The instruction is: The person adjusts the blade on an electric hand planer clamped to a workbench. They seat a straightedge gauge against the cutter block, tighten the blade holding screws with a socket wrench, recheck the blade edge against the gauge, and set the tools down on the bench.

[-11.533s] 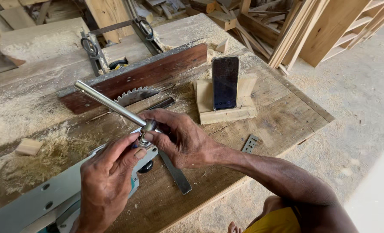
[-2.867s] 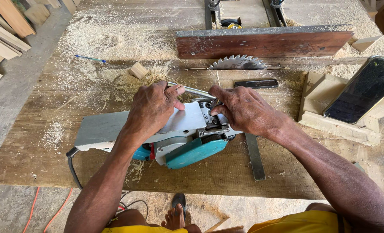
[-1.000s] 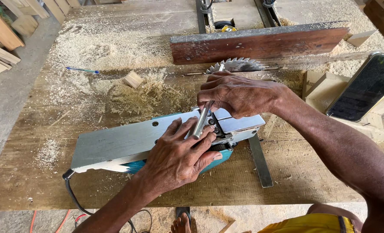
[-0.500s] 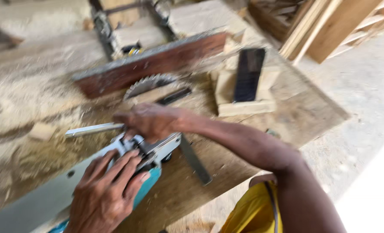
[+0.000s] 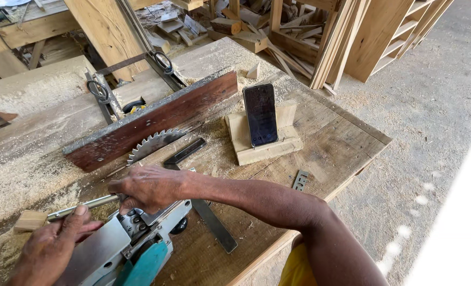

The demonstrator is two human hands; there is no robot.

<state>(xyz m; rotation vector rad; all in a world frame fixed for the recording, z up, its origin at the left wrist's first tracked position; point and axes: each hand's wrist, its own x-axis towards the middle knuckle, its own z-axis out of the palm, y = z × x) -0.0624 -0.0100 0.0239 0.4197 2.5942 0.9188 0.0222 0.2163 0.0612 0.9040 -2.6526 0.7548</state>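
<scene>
Two hands are seen on an electric planer (image 5: 121,249) lying upturned at the near left corner of the desk (image 5: 320,143), its grey sole plate facing up and its teal body below. The right hand (image 5: 148,186) is closed over the top of a metal socket wrench (image 5: 82,205), fingers wrapped together on it just above the blade drum. The left hand (image 5: 52,249) is laid on the sole plate, thumb touching the wrench shaft, fingers loosely curled and partly apart; whether anything is gripped underneath cannot be told.

The planer is judged heavy and rigid, with a smooth metal plate likely slippery under sawdust; it is best held by the body or flat on the plate, well away from the drum blades. The wrench is judged stiff, thin and light, best taken near its bent end.

A circular saw blade (image 5: 153,145) is seen rising through the desk just behind the right hand, against a dark reddish board (image 5: 156,119) set on edge. A steel square (image 5: 203,209) lies beside the planer. A dark phone (image 5: 260,115) is propped upright in a wooden block stand (image 5: 267,145). A small wood offcut (image 5: 30,220) sits near the wrench tip, and a small metal bracket (image 5: 300,180) lies near the desk's right edge.
</scene>
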